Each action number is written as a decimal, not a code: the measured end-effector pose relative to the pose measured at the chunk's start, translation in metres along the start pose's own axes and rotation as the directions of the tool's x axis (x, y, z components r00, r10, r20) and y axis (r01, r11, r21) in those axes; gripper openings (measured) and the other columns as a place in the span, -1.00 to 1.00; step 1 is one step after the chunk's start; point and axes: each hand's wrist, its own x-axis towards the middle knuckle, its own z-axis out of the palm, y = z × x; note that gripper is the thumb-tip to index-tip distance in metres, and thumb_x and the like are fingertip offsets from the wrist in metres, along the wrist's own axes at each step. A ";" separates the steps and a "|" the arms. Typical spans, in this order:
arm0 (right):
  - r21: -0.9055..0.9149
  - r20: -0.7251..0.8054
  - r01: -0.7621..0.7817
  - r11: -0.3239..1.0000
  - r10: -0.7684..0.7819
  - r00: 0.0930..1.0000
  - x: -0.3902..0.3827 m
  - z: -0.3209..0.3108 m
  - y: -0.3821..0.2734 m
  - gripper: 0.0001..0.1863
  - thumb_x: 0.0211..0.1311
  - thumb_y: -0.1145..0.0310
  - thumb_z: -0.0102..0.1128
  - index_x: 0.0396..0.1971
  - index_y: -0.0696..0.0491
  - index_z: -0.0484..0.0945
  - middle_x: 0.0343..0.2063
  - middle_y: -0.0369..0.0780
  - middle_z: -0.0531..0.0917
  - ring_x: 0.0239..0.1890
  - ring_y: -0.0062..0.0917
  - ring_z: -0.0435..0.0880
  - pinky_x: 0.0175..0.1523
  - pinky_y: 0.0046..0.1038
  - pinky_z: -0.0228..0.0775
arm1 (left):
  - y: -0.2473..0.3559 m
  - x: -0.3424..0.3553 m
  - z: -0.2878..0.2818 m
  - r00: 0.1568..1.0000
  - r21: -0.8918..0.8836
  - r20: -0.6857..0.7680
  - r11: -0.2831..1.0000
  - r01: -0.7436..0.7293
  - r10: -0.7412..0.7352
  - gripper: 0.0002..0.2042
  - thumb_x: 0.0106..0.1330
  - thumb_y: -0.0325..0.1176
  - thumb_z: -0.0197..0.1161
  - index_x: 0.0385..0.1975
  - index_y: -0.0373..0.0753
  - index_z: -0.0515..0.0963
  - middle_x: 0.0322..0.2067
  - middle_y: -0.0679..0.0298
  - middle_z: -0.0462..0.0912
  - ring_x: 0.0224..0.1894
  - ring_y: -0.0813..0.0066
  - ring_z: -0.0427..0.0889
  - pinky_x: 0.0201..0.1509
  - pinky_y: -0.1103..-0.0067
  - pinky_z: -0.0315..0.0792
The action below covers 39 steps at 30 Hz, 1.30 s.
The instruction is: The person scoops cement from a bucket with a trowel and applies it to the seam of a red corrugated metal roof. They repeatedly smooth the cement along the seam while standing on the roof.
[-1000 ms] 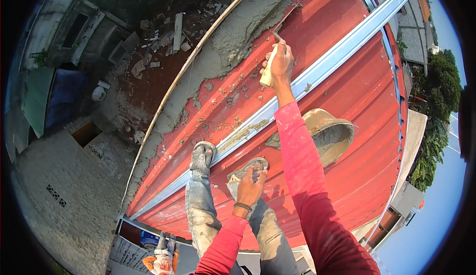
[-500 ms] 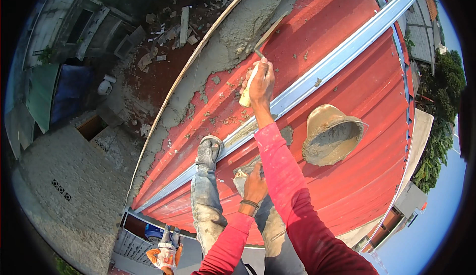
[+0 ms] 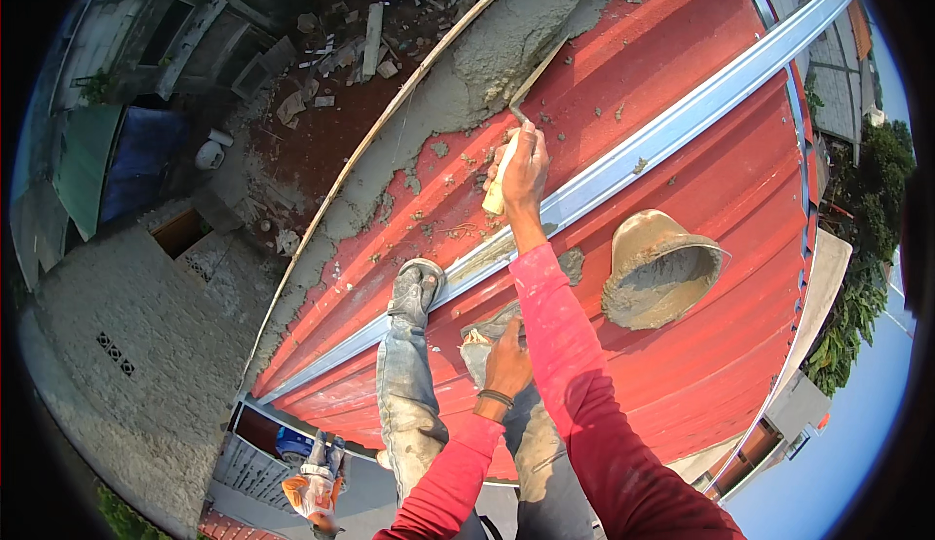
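Note:
My right hand (image 3: 524, 172) is closed round the pale yellow handle of a trowel (image 3: 539, 74). Its thin blade, seen nearly edge-on, lies along the inner edge of wet grey mortar (image 3: 502, 53), which forms a band between the red metal roofing and the raised rim. My left hand (image 3: 506, 363) is low, by my bent leg (image 3: 531, 433) and a grey, mortar-smeared shape (image 3: 477, 340); its fingers are partly hidden, and whether they hold anything is unclear. Right of my right forearm, a tan bucket (image 3: 662, 272), tilted on its side, holds wet mortar.
Ribbed red roofing (image 3: 672, 384) spreads beneath me, crossed by a long silvery metal channel (image 3: 672, 136). My left foot (image 3: 419, 285) rests beside the channel. Past the roof's curved rim (image 3: 336, 185), the drop leads to a rubble-strewn yard (image 3: 321, 82). A person (image 3: 314, 491) is below at lower left.
The view has shifted slightly, moving the roof and bucket a little right and down in the picture. The trowel stays at the mortar's edge, and my right hand keeps its grip.

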 end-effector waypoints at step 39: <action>-0.483 -0.338 0.012 0.875 -0.199 0.920 0.004 0.075 0.034 -0.54 0.62 0.00 -0.01 0.03 0.17 0.35 -0.20 0.09 0.64 -0.33 -0.04 0.75 -0.26 -0.03 0.62 | -0.093 -0.012 0.045 0.987 -0.251 0.021 0.956 -0.150 0.161 -0.50 0.41 -0.11 0.32 0.25 -0.25 0.52 -0.03 -0.16 0.74 0.05 -0.24 0.69 0.04 0.06 0.54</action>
